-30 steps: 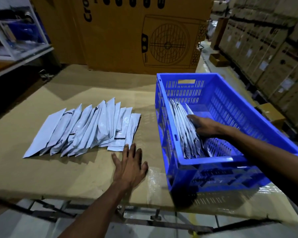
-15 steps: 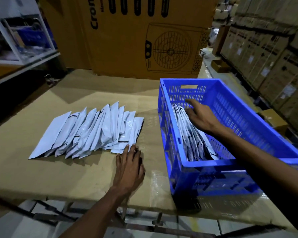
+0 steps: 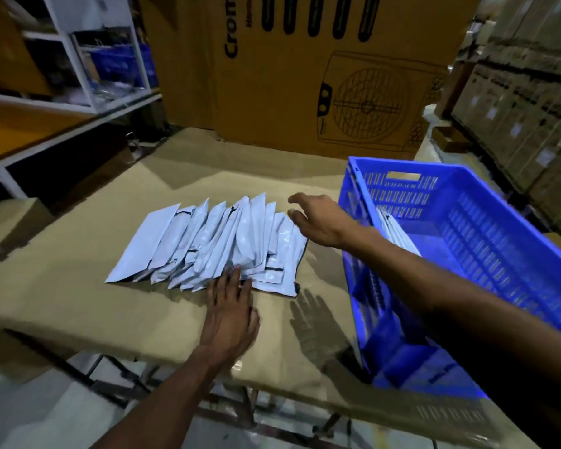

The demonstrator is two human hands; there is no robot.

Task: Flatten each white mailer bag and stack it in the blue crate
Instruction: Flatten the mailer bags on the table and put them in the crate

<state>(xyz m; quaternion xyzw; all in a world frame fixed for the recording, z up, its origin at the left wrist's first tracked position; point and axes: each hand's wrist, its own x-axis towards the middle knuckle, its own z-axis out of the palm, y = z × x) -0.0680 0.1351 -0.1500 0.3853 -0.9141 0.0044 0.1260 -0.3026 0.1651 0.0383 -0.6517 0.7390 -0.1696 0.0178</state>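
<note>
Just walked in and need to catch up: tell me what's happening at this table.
A person is sorting white mailer bags fanned out on the cardboard-covered table. The left hand lies flat, fingertips on the near edge of the pile. The right hand hovers open above the pile's right end, holding nothing. Some bags already stand in the blue crate.

big printed carton [image 3: 321,76] behind table [image 3: 62,286] | white shelving [image 3: 78,102] left | stacked boxes [image 3: 515,102] right

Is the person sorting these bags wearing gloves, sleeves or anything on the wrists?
No. Both the left hand and the right hand are bare, without gloves. Both forearms are uncovered as far as the picture shows; no sleeve, watch, ring or band is visible on either.
</note>
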